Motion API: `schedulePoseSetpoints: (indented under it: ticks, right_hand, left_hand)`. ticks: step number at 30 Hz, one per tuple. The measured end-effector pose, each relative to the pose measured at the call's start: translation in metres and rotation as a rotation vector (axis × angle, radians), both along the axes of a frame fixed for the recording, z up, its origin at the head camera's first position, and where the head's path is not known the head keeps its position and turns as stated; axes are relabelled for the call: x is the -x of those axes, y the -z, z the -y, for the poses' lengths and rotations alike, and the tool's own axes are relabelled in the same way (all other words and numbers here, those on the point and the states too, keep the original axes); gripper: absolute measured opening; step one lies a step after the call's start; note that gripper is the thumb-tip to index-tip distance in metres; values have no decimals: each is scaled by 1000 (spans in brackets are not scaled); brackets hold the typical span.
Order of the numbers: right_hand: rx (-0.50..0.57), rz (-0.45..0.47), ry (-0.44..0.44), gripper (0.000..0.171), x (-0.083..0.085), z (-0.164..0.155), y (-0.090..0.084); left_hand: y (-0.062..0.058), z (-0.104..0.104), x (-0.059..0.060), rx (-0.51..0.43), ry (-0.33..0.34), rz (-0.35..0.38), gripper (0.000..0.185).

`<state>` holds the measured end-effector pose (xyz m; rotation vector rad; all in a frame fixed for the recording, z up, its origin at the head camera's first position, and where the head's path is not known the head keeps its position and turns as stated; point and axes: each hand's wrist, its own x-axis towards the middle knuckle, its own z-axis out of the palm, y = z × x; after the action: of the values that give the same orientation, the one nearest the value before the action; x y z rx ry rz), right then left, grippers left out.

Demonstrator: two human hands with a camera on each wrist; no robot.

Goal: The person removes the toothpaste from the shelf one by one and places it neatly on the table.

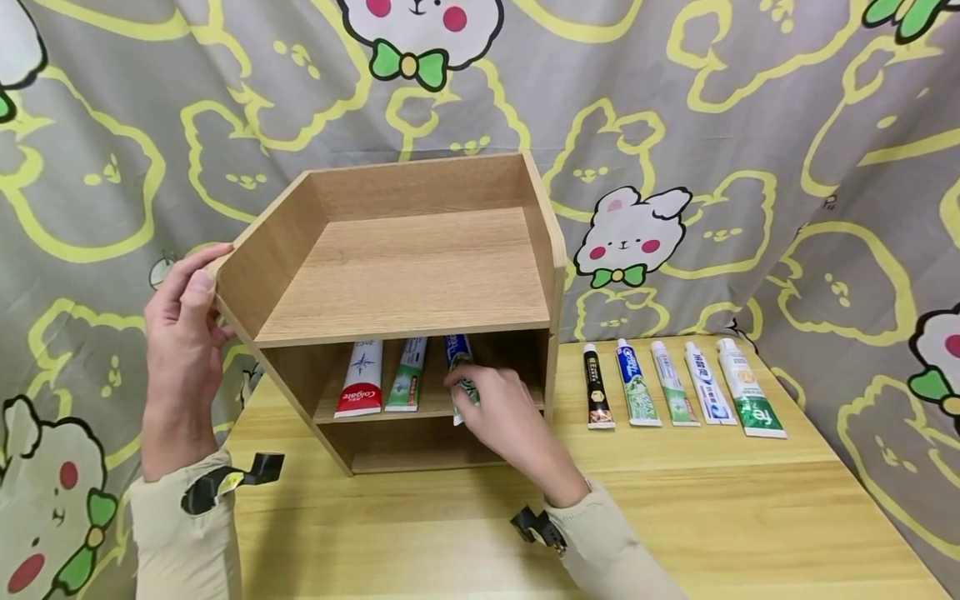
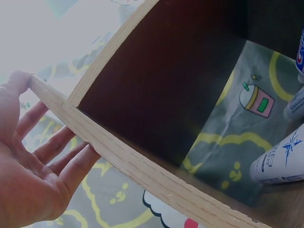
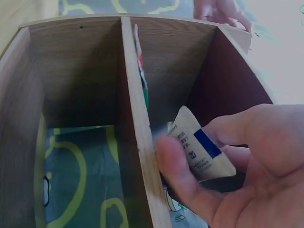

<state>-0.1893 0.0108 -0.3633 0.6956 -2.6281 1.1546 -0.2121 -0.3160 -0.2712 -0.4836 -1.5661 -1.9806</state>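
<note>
Three tubes sit in my shelf unit (image 1: pixel 405 275), one reading Colgate (image 1: pixel 360 379), five tubes (image 1: pixel 678 385) beside it; my right hand (image 1: pixel 510 417) pinches the third tube (image 1: pixel 459 367), left hand (image 1: pixel 183 333) grips its side.

Legible marking: "Colgate" in white on the red end of the toothpaste tube (image 1: pixel 361 379) at the 9 o'clock end of the shelf's (image 1: pixel 420 250) middle tier. Large letters "fe" on the tube (image 1: pixel 750 399) farthest toward 3 o'clock. Other print is unreadable.
</note>
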Motion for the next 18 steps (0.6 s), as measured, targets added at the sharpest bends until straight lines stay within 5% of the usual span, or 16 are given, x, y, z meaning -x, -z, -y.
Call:
schedulePoseSetpoints:
  ticks: [14, 18]
  right_hand:
    - [203, 121, -80, 13, -15, -32, 13]
    - [305, 235, -152, 13, -18, -40, 18]
  left_hand:
    - [-1, -3, -1, -19, 14, -10, 38]
    - [-1, -2, -1, -12, 8, -4, 38]
